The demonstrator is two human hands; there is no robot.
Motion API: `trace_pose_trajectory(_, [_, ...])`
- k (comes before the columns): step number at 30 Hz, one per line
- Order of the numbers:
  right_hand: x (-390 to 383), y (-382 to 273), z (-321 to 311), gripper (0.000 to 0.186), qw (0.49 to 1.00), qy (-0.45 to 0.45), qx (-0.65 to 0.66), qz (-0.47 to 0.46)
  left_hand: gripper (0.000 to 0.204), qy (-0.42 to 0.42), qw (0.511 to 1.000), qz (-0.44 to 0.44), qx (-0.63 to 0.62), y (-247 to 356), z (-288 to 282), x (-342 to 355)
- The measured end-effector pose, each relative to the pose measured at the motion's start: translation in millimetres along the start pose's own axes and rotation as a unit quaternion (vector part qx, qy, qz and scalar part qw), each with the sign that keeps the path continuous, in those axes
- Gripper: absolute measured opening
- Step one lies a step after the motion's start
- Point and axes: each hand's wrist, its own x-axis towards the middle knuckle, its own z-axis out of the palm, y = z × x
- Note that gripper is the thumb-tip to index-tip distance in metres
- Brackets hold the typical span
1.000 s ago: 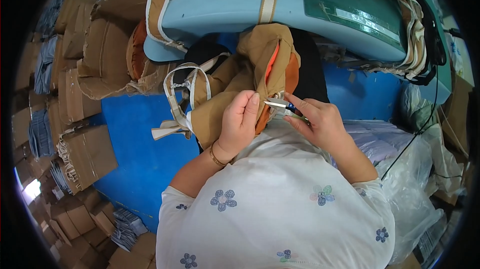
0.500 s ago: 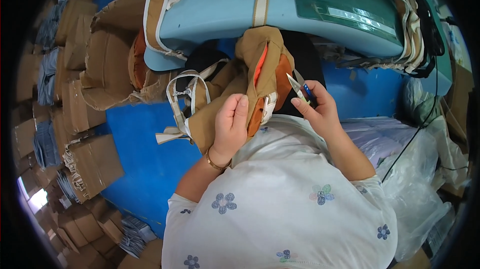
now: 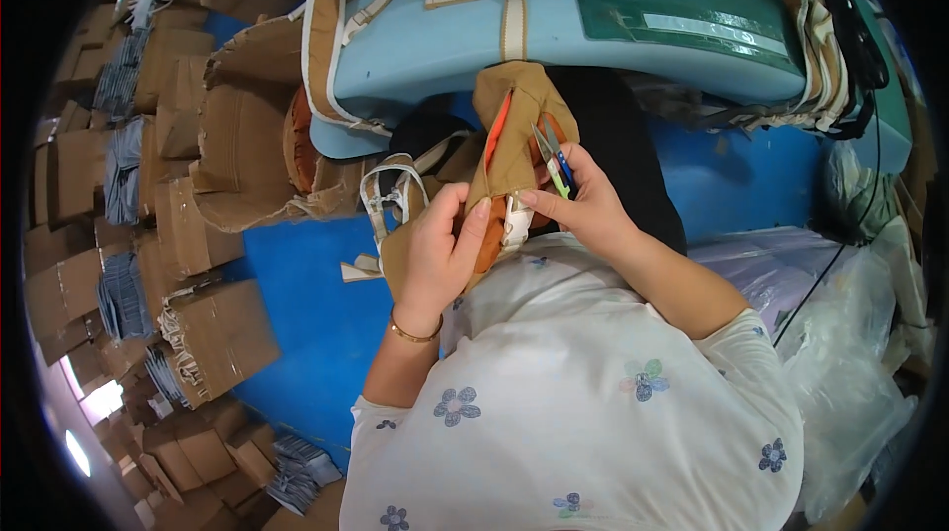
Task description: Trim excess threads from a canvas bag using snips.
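A tan fabric bag (image 3: 521,157) with orange-brown panels, a red-orange strip along an opening and pale straps lies bunched over my lap. My left hand (image 3: 435,244) is closed on its near part, thumb on top. In my right hand (image 3: 593,203) is a pair of thread snips (image 3: 560,173) with green and blue on the handles, blades pointing up and away from me. The right thumb and fingertips meet the bag's edge beside a white strap piece (image 3: 516,224). A loop of pale strap (image 3: 390,185) hangs out left of the bag.
Ahead, a light blue curved table (image 3: 445,46) carries more tan pieces with pale straps and a dark green mat (image 3: 682,17). Cardboard boxes (image 3: 222,333) and grey bundles crowd the left. Clear plastic bags (image 3: 840,363) lie at the right, near a hanging black cord (image 3: 858,205).
My right hand has moved left, from beside the bag onto its edge, bringing the snips along. The bag has been turned slightly, and the left hand still grips it.
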Motion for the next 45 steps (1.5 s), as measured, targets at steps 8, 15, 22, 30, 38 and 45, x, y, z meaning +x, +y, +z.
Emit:
trace_pose_trajectory(8, [1.7, 10.9, 0.7, 0.037, 0.994, -0.034, 0.046, -0.096, 0.036, 0.053, 0.995, 0.078, 0.039, 31.8, 6.6, 12.9])
trace_pose_trajectory(15, [-1.9, -9.4, -8.7, 0.036, 0.972, -0.099, 0.212, 0.028, 0.026, 0.066, 0.974, 0.157, 0.151, 33.7, 8.9, 16.0])
trace_pose_trajectory(22, [-0.4, 1.5, -12.3, 0.033, 0.964, -0.113, 0.239, 0.025, 0.021, 0.159, 0.881, 0.307, 0.322, 24.9, 16.0, 22.5])
trace_pose_trajectory(30, [-5.3, 4.9, -15.8, 0.034, 0.966, -0.111, 0.233, 0.020, 0.014, 0.147, 0.878, 0.377, 0.256, 7.2, 7.3, 20.0])
trace_pose_trajectory(38, [-9.3, -0.3, -13.7, 0.034, 0.976, -0.085, 0.194, 0.042, 0.019, 0.079, 0.910, 0.337, 0.230, 18.6, 7.2, 19.7])
trace_pose_trajectory(45, [-8.8, 1.7, -15.6, 0.035, 0.978, -0.094, 0.180, 0.050, 0.028, 0.113, 0.907, 0.325, 0.242, 19.2, 11.6, 17.8])
